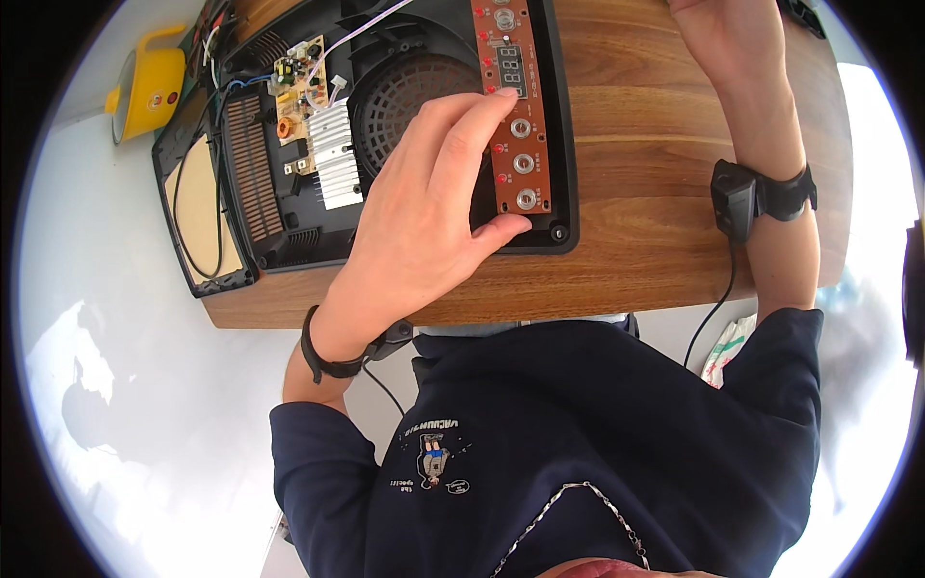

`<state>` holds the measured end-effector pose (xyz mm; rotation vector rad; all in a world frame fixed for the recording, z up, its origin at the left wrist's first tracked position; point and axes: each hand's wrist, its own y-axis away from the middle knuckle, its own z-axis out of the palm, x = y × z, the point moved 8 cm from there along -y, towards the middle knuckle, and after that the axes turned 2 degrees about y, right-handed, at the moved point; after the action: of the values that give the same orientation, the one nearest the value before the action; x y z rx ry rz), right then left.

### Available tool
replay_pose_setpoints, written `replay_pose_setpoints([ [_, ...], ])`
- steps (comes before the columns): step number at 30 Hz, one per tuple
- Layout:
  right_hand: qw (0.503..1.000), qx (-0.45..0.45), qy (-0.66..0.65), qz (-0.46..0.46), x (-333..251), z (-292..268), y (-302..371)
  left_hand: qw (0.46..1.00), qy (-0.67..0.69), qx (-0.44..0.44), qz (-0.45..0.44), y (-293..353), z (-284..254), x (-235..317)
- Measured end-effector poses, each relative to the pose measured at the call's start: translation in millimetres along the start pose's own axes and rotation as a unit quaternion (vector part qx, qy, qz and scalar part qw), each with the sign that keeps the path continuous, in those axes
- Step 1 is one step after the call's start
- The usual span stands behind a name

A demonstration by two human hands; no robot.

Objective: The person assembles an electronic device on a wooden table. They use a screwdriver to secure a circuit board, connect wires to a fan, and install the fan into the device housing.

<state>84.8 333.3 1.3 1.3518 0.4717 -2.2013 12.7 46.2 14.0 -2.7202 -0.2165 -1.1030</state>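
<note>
A black plastic housing [568, 193] lies with its inside up on the table, and a long red-brown circuit board [533, 183] sits along its right side. The board has a small digit display [509, 69], round metal buttons and red LEDs. My left hand [414, 193] reaches over the housing with fingers stretched out. Its index fingertip touches the board by the display; the thumb lies near the board's front end, at the housing's rim. To the right, my right hand [718, 39] is at the top edge of the picture, its fingers cut off from sight.
Left in the housing are a power circuit board [297, 91], a silver heat sink [335, 154] and a round fan grille [400, 106]. A black-framed panel [198, 212] with cables lies at the wooden table's [646, 193] left edge. Beyond it is a yellow kettle-like pot [154, 91].
</note>
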Motion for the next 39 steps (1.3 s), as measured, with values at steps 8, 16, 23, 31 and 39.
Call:
replay_pose_setpoints([
  [8,1.000,-0.003,0.008,0.001,0.4,-2.0,-0.5,0.999,0.037,0.024,-0.002,1.3,-0.9,-5.2],
  [16,1.000,-0.003,0.007,0.012,1.8,3.0,1.9,1.000,0.029,0.009,0.006,2.2,-0.2,-5.1],
  [23,1.000,-0.010,-0.013,-0.008,2.6,2.5,1.9,1.000,0.014,0.007,0.023,-0.6,-0.7,-1.0],
  [31,1.000,-0.017,-0.002,0.011,3.2,0.6,0.1,0.999,0.041,0.009,0.004,0.3,-2.0,1.3],
  [39,1.000,-0.008,-0.006,-0.007,3.0,3.6,3.3,0.999,0.034,0.008,-0.007,0.5,-1.8,-2.6],
])
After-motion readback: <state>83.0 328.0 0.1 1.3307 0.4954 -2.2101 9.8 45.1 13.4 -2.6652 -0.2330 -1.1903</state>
